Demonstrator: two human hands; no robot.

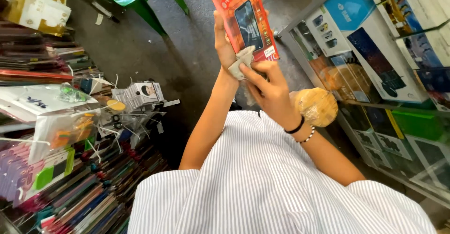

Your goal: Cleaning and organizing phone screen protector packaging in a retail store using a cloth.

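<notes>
Hands were busy: the left hand (224,41) gripped one red flat packet (243,18) held up high, and the right hand (265,91) pinched one grey cloth (241,61) against it. Piles of packets (70,187) sat left, a glass shelf (384,74) right.

Bright daylight, soft shadows — wide-angle edge distortion

Both hands (224,39) (267,91) raised, fingers curled.
</notes>
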